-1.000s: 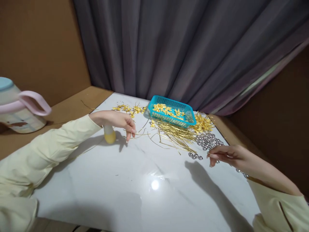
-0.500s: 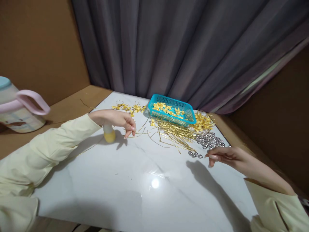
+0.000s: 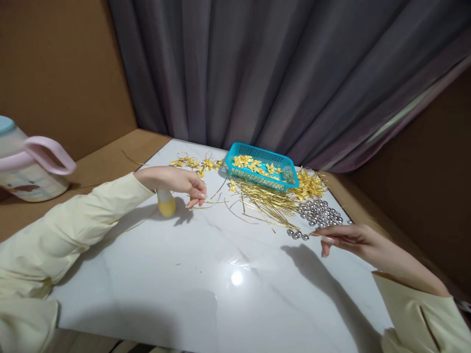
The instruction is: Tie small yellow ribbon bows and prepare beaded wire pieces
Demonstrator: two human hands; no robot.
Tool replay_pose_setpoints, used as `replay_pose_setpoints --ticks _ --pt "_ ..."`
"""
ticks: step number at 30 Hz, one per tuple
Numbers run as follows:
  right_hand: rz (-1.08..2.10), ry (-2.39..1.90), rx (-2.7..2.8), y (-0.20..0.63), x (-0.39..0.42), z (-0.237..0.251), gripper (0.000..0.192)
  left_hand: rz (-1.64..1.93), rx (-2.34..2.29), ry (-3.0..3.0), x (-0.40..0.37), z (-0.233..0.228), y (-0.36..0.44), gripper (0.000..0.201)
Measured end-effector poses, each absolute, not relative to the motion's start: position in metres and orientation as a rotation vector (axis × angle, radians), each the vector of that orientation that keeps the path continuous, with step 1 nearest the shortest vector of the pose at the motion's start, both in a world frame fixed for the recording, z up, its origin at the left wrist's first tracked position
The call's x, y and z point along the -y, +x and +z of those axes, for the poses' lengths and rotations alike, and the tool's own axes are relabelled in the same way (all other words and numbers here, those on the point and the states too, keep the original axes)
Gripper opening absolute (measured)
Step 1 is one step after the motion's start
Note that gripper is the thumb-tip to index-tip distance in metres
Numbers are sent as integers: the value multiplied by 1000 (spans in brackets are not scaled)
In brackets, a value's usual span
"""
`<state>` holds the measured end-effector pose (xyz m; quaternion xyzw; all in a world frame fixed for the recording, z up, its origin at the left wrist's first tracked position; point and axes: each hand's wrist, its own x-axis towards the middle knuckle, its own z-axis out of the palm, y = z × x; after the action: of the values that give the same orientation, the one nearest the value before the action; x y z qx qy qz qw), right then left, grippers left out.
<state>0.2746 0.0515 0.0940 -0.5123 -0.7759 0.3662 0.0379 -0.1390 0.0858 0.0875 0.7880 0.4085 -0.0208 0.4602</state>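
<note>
My left hand (image 3: 189,186) hovers at the left over the white marbled tabletop (image 3: 147,284), with its thumb and index finger pressed together. Whatever may be in that pinch is too small to make out. Loose gold wires (image 3: 214,202) lie by its fingertips, and a small bottle with a yellow base (image 3: 167,206) stands under the wrist. My right hand (image 3: 342,239) is open at the right, its index finger stretched out and the thumb apart below. The extended fingertip is close to a few silver beads (image 3: 297,235), in front of a larger pile of silver beads (image 3: 320,213).
A blue plastic basket (image 3: 292,184) holds yellow ribbon flowers (image 3: 246,162). Gold wire strips (image 3: 270,203) are spread before it, with more yellow flowers (image 3: 309,184) to its right. Flowers with wire loops (image 3: 208,164) lie left. A large cup with a pink handle (image 3: 51,154) stands far left.
My right hand's index finger has straightened toward the few silver beads, and its thumb has dropped away. My left hand's lower fingers have curled up slightly.
</note>
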Motion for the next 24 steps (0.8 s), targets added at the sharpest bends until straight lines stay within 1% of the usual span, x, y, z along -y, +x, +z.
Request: replay_pose_setpoints --ticks 21,24 --pt "1114 -1602 2341 276 -51 96 56 -86 -1135 1856 -80 95 -133 31" --pt "1068 -1581 2386 277 -52 97 54 -89 -1248 1879 -79 101 -131 34"
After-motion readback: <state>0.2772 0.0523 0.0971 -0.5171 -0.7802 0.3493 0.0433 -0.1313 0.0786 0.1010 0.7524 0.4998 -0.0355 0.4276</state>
